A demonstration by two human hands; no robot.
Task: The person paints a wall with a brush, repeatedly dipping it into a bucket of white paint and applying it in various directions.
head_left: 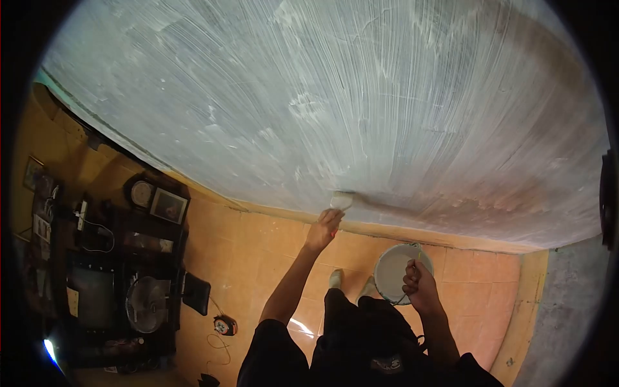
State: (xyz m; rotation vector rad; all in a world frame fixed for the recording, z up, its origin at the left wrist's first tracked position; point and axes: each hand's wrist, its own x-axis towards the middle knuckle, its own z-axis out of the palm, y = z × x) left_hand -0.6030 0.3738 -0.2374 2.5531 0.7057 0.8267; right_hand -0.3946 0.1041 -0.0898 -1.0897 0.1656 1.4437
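Observation:
A wide brush [342, 200] with pale paint on it touches the lower part of the wall [303, 116], which carries streaky whitish strokes. My left hand [325, 228] is closed round the brush's handle. On the right, my right hand [418, 282] is closed on the handle of a round bucket [378, 274], held above the floor or resting on it; I cannot tell which. Pale liquid shows inside the bucket, partly hidden by my right hand.
Orange tiles cover the floor [258, 251]. My feet [336, 278] stand near the wall's base. At the left is a dark cabinet with a fan [147, 303], a framed picture [169, 206] and a clock [141, 193]. An orange-black reel [224, 324] with a cord lies beside it.

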